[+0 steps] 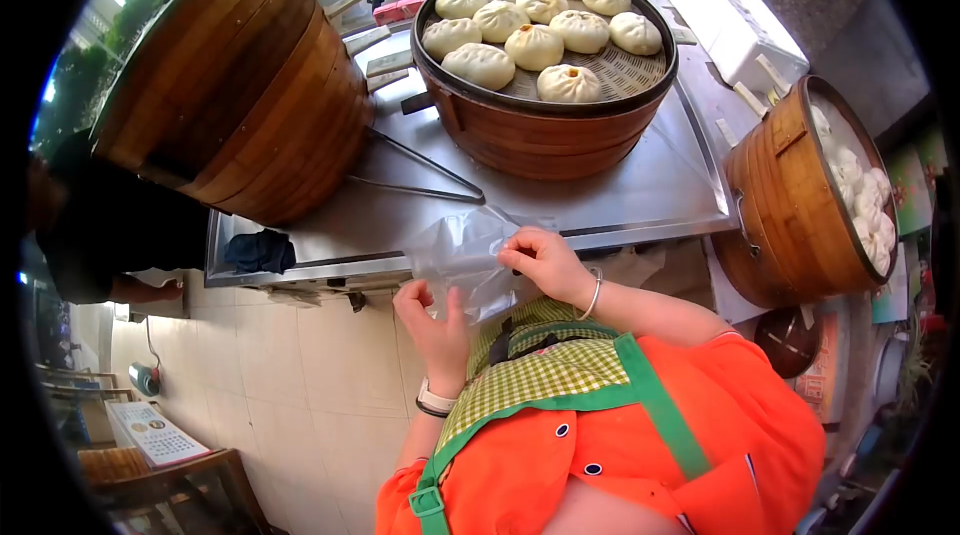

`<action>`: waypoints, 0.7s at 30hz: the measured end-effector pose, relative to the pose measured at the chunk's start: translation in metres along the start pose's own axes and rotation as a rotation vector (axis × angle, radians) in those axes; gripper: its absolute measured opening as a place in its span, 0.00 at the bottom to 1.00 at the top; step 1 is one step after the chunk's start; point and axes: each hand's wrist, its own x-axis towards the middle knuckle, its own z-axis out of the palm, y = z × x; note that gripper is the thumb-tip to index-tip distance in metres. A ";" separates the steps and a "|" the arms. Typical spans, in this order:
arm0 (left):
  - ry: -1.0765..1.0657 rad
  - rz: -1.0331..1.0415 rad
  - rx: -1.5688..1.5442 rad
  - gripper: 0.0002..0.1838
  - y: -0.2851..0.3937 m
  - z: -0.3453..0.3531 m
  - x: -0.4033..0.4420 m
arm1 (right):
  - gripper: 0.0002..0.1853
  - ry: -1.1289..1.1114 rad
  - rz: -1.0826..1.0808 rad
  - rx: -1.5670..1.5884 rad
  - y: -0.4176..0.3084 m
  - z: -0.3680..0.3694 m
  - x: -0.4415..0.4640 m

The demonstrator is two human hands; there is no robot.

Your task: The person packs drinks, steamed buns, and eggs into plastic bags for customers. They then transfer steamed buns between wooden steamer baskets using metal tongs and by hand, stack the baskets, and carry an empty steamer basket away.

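A clear plastic bag (452,253) hangs in front of me at the table's near edge. My right hand (548,265) pinches its right side between thumb and fingers. Just below the bag's left side is my left hand (437,333), thumb and fingers apart; whether its fingertips touch the plastic I cannot tell. Metal tongs (425,180) lie on the steel table (660,185) beyond the bag. Behind them stands a round bamboo steamer (550,140) with several steamed buns (534,47) on its woven base.
A tall stack of bamboo steamers (240,85) rises at the left. More buns fill a steamer (800,205) at the right, near a white foam box (735,25). A dark cloth (260,251) lies at the table's left corner. Another person's hand (145,289) shows at far left.
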 end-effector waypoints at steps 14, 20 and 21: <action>-0.984 -0.780 -1.370 0.04 0.051 0.089 -0.005 | 0.15 0.483 0.043 0.130 -0.035 -0.058 -0.100; -1.436 -1.036 -1.744 0.09 0.108 0.107 0.040 | 0.08 1.223 -0.099 0.686 -0.004 -0.134 -0.156; -1.460 -1.047 -1.744 0.09 0.112 0.117 0.042 | 0.08 1.212 -0.180 0.924 -0.018 -0.146 -0.169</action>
